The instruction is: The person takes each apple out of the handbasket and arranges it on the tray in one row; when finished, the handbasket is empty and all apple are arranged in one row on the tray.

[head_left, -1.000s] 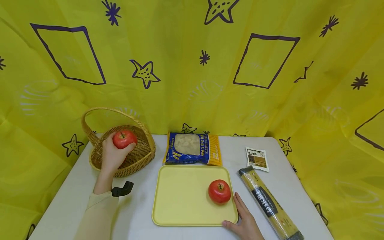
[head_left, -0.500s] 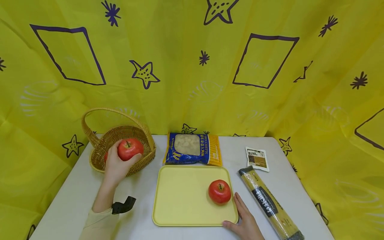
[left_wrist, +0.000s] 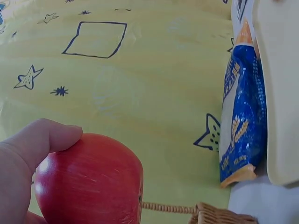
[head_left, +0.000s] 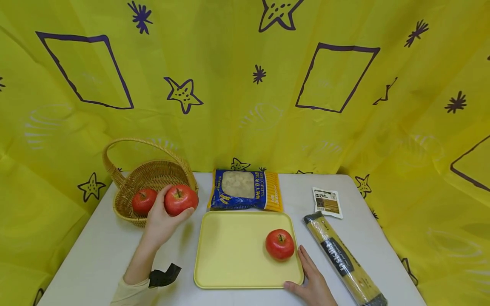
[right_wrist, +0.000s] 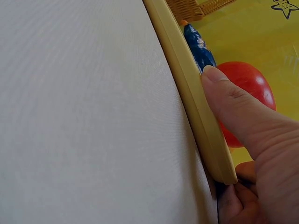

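Observation:
My left hand [head_left: 162, 224] grips a red apple [head_left: 181, 200] in front of the wicker basket [head_left: 157, 172], above the table. In the left wrist view the thumb lies over the top of this held apple [left_wrist: 96, 182]. A second apple [head_left: 143, 201] sits inside the basket. Another apple [head_left: 280, 245] rests on the right side of the pale yellow tray [head_left: 229, 255]. At the tray's front right corner, my right hand [head_left: 313, 284] holds the rim, thumb on the front edge and fingers along the right side. The right wrist view shows the thumb against the tray edge [right_wrist: 187, 88].
Behind the tray lies a blue and yellow bag of orecchiette pasta [head_left: 245, 190]. A long pack of spaghetti [head_left: 344, 259] lies to the right, with a small white and brown packet [head_left: 328, 202] beyond it. Yellow patterned cloth [head_left: 229, 127] surrounds the white table.
My left hand has brought the apple out of the basket, moving right and nearer to me. The apple left in the basket has come into sight. My right hand stays at the tray corner.

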Tool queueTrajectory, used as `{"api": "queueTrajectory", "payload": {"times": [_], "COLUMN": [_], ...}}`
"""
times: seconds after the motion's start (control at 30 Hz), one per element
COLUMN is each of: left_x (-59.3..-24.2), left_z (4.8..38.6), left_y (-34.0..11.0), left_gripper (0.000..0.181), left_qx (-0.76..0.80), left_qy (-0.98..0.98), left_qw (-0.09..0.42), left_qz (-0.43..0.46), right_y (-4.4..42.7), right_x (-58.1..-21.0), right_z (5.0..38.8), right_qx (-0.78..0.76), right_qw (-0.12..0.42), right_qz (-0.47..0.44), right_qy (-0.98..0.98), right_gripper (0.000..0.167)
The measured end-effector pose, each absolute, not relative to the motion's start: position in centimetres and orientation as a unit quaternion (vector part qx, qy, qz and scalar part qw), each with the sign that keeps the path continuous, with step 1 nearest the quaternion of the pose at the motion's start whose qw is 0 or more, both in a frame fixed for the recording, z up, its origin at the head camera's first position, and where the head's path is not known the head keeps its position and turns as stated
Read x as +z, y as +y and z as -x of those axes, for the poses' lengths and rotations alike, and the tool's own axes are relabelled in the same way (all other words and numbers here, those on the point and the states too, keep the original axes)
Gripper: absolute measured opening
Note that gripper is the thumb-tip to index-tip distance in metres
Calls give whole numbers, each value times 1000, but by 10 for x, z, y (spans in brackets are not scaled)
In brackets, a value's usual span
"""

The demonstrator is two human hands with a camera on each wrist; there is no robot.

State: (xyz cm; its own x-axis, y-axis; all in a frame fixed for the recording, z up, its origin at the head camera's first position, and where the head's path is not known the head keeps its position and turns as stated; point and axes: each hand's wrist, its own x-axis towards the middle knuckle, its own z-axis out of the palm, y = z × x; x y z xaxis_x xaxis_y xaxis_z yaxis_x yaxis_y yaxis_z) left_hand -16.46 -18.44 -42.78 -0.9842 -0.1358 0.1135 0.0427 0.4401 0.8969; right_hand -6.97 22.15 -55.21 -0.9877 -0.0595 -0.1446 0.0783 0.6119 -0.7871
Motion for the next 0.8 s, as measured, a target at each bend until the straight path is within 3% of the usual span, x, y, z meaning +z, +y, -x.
{"api": "queueTrajectory", "payload": {"times": [0.8], "left_x": [-427], "left_z": [146], "left_y": [-125], "left_gripper": [86], "left_qx": [-585], "left_qy": [-801], "left_qw": [70], "left_qz": [108], "right_y": [222], "right_x": [-554], "right_z": [67], "right_qx": [-446], "right_qw": [58], "right_qz": [4], "right_qy": [893], "right_gripper": [113]}}
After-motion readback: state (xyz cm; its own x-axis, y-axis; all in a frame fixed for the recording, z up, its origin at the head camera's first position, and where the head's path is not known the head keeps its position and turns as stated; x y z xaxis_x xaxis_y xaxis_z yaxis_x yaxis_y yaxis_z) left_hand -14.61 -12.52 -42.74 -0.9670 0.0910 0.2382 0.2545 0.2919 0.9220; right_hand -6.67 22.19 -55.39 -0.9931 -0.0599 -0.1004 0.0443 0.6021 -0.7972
